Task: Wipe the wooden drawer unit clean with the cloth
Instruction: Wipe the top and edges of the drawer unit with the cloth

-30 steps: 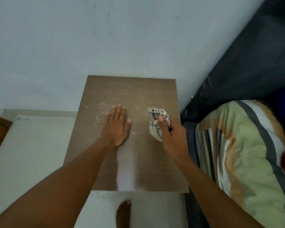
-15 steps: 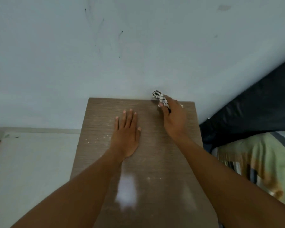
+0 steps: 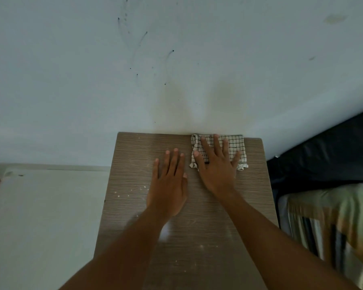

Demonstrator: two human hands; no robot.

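I see the right hand [image 3: 216,166] pressed flat, fingers spread, on a white black-checked cloth [image 3: 235,147] at the far right corner of the brown wood-grain drawer unit top [image 3: 130,164], against the pale wall [image 3: 71,80]. Left hand [image 3: 168,185] flat beside it on bare wood, white specks [image 3: 130,189] near it.

Both bare forearms reaching forward from bottom of view, roughly parallel, converging slightly toward the far edge. Left hand [image 3: 168,186] flat, palm down, fingers extended and close together, thumb tucked alongside, near the middle of the top. Right hand [image 3: 216,165] flat too, palm down, fingers spread wide, fingertips almost at the far edge, toward the far right corner. Hands just beside each other, not touching.
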